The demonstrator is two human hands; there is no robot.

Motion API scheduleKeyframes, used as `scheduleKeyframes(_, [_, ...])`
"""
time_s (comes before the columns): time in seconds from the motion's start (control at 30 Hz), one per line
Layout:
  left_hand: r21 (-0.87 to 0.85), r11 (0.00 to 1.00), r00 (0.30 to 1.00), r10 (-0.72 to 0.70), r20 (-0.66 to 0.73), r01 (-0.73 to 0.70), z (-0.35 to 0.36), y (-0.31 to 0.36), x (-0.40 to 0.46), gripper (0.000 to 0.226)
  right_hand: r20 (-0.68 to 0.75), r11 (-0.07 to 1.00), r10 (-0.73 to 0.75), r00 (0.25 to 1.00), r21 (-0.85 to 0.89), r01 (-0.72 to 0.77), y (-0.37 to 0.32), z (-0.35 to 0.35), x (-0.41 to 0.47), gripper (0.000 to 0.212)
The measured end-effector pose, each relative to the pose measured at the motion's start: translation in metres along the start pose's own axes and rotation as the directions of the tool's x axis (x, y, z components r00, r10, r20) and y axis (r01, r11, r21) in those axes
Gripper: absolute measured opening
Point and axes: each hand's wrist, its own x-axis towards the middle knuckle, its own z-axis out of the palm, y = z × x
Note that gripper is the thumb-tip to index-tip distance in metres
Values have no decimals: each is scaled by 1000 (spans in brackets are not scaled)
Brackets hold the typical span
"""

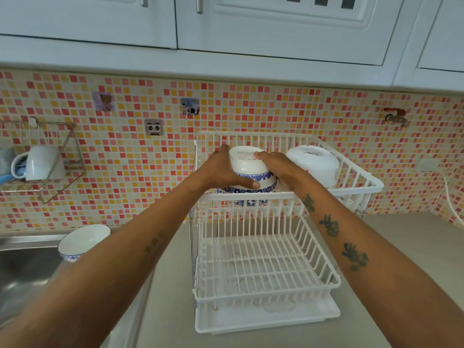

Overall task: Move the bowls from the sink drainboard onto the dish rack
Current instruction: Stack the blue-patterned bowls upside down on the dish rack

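A white two-tier dish rack (pixel 288 195) stands on the counter. Over its upper tier I hold an upside-down white bowl with a blue pattern (pixel 248 164), with my left hand (pixel 226 172) on its left side and my right hand (pixel 276 169) on its right. It rests on or just above a second blue-patterned bowl (pixel 251 194) in the tier. A plain white bowl (pixel 313 164) lies upside down at the tier's right. Another blue-patterned bowl (pixel 82 241) sits upright by the sink at the left, partly behind my left forearm.
The steel sink (pixel 22 270) lies at the lower left. A wire wall shelf (pixel 50 156) holds a white mug (pixel 37 163). The rack's lower tier (pixel 263 267) holds no dishes. White cupboards hang overhead. A red tap (pixel 396 116) sticks out of the tiled wall.
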Motion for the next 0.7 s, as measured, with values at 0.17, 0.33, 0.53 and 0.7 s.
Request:
scheduleKeyframes(0.17, [7,1000,1000,-1,15,1,-1,5,-4,110,-85,999,-50,995,-11,49,-11,2,-19,40])
scheduleKeyframes(0.33, [-156,987,997,26,-79,-39,-20,8,-24,114,-385,914,-405,830,-182,362,-18,3,-34,23])
scheduleKeyframes(0.53, [-416,907,937,-94,-337,-59,-82,-50,-58,56,-560,776,-575,596,-142,615,-73,57,-55,25])
scheduleKeyframes(0.7, [-491,851,930,-314,-191,187,-127,-165,-89,38,-307,609,-759,574,-24,793,-140,190,-76,17])
